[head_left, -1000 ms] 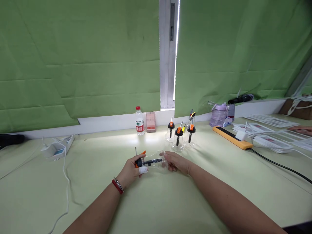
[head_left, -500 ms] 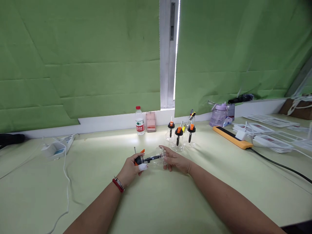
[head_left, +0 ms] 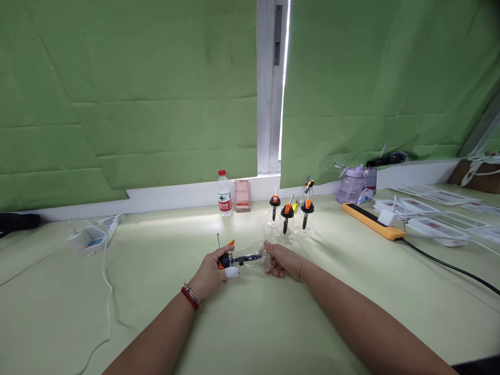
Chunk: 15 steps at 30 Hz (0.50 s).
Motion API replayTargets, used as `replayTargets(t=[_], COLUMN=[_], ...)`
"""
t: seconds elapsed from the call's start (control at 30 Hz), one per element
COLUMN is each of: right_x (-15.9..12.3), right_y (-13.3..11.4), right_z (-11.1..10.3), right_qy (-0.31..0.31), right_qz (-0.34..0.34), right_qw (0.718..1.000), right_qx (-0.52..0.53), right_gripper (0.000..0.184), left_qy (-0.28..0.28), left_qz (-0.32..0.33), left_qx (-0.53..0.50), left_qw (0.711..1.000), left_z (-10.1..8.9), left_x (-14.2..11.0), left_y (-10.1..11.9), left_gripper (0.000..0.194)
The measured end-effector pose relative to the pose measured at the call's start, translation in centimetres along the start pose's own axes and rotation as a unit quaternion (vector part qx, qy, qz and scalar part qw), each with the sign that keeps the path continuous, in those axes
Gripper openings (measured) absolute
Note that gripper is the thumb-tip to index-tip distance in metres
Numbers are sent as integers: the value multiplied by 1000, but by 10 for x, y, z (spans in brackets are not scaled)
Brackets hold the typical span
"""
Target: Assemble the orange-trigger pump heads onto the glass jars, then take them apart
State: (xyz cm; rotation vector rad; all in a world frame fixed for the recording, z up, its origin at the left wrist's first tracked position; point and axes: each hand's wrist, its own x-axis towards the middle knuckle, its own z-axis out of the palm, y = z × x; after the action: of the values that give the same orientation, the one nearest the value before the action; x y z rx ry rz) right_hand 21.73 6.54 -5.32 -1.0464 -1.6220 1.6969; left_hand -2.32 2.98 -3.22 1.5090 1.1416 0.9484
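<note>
Lying on its side between my hands is a clear bottle [head_left: 254, 257] with a flared base, a black and orange top, a thin metal spout and a dark tube inside. My left hand [head_left: 214, 268], with white tape on the thumb, is closed around the top end. At the base end, the fingers of my right hand [head_left: 282, 259] are curled against the rim and grip it. Three similar clear bottles stand upright beyond my right hand: one at the left [head_left: 274, 208], one in front [head_left: 287, 221] and one at the right [head_left: 307, 213].
Behind stand a red-capped water bottle [head_left: 224, 194] and a pink box [head_left: 242, 196]. Right are a purple jug [head_left: 351, 183], an orange power strip [head_left: 373, 222] and stacked papers [head_left: 437, 229]. A white cable [head_left: 105, 281] trails from a white power strip [head_left: 96, 237] at left.
The held bottle has shifted slightly right and lies more level. My right hand's fingers have drawn in at its base. My left hand keeps its hold on the top.
</note>
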Motion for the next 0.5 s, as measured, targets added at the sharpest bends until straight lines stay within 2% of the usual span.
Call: replayTargets(t=[0.13, 0.23, 0.4, 0.5], right_x=[-8, -12, -8, -5], right_y=[-8, -13, -10, -8], right_z=[0, 1, 3, 4], right_qy=[-11, -12, 13, 25], right_qz=[-42, -69, -41, -28], right_qw=[998, 996, 999, 999], right_qx=[44, 57, 29, 12], right_gripper=[56, 70, 53, 52], left_qy=[15, 23, 8, -4], left_qz=[-1, -4, -4, -5], left_qx=[-8, -13, -1, -4], left_qw=[1000, 1000, 1000, 1000], left_z=[-3, -4, -2, -2], left_x=[2, 2, 0, -1], left_y=[-1, -1, 1, 1], left_gripper=[70, 70, 74, 74])
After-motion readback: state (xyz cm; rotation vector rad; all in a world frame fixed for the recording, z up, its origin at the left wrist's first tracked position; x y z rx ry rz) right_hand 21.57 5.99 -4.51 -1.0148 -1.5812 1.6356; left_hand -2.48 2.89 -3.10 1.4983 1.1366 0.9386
